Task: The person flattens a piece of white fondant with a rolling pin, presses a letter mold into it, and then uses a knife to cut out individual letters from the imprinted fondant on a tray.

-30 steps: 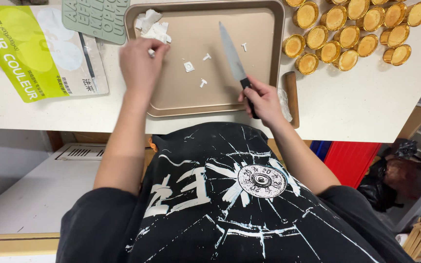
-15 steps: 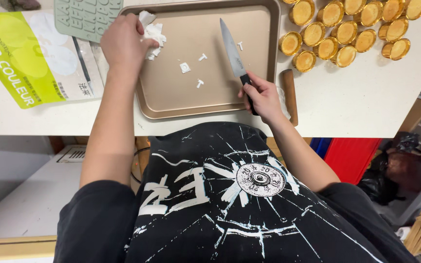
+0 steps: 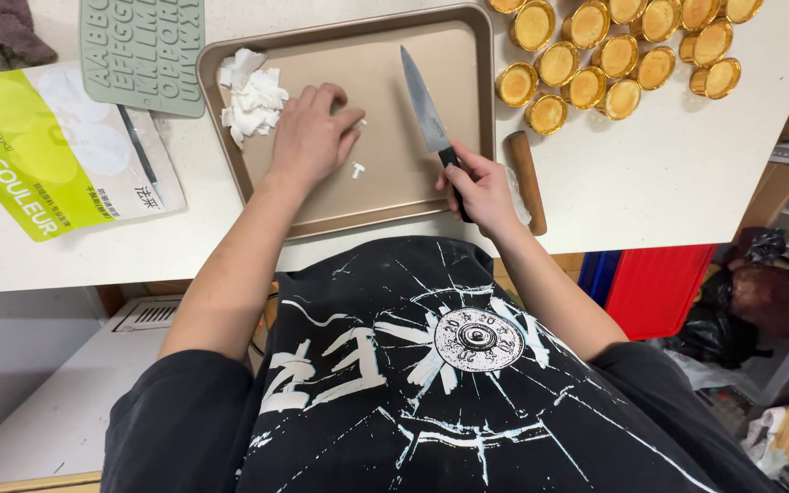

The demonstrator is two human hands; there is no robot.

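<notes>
Your left hand (image 3: 310, 134) lies flat, fingers loose, on the baking tray (image 3: 385, 196), white pile (image 3: 250, 94) at its ten o'clock; your right hand (image 3: 480, 187) grips the knife (image 3: 424, 103), blade toward twelve o'clock.

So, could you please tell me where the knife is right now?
In the head view, the knife is in the right hand, its blade lying over the right side of the baking tray, left of the wooden rolling pin.
</notes>
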